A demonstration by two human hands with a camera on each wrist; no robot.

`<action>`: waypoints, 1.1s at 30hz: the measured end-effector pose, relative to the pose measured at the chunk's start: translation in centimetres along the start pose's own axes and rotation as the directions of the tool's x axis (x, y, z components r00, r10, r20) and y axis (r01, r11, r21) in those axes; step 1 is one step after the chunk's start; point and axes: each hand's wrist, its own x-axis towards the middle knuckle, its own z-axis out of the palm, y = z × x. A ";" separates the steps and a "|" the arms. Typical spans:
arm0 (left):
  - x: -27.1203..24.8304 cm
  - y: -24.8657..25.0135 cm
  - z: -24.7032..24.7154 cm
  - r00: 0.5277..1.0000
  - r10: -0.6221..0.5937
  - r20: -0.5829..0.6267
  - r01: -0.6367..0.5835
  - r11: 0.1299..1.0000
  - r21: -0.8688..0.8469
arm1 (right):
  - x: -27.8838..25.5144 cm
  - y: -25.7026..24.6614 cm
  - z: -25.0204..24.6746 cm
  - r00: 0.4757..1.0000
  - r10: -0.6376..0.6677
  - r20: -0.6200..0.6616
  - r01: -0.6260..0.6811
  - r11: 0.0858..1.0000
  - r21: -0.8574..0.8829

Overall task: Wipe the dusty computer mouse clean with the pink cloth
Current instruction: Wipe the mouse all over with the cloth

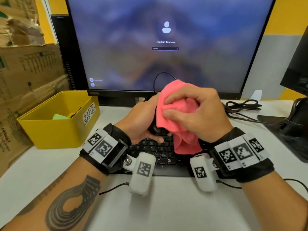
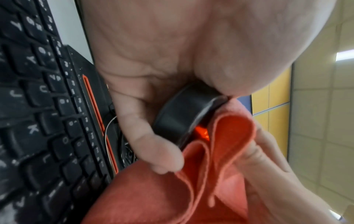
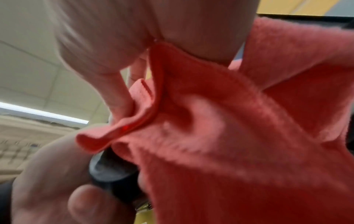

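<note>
My left hand (image 1: 143,120) holds the black computer mouse (image 1: 157,130) up above the keyboard, fingers curled around its body. In the left wrist view the mouse (image 2: 184,115) shows its underside with a red sensor glow. The pink cloth (image 1: 176,112) is draped over most of the mouse, hiding its top. My right hand (image 1: 193,110) grips the cloth, thumb and fingers pressing it against the mouse. In the right wrist view the cloth (image 3: 239,136) fills the frame, with the mouse (image 3: 114,177) dark at lower left. A black mouse cable (image 1: 160,77) arcs up behind the cloth.
A black keyboard (image 1: 158,152) lies under the hands on the white desk (image 1: 166,205). The monitor (image 1: 166,44) stands close behind. A yellow bin (image 1: 55,120) labelled waste basket sits at left, beside cardboard boxes (image 1: 25,72). Coiled black cables (image 1: 241,105) and a dark bag (image 1: 296,127) are at right.
</note>
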 end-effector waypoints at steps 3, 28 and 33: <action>0.1 0.0 0.2 0.999 0.004 0.046 -0.002 0.999 -0.046 | -0.2 -0.5 0.8 0.999 -0.030 0.019 0.030 0.999 -0.011; 0.9 -0.9 -0.4 0.989 -0.002 0.151 0.016 0.996 -0.086 | 1.0 0.9 -2.3 0.930 0.163 -0.330 -0.222 0.964 -0.148; 0.6 -0.6 -0.5 0.989 0.017 0.147 -0.005 0.996 -0.086 | 1.5 0.4 -4.9 0.918 0.251 -0.307 -0.151 0.937 0.314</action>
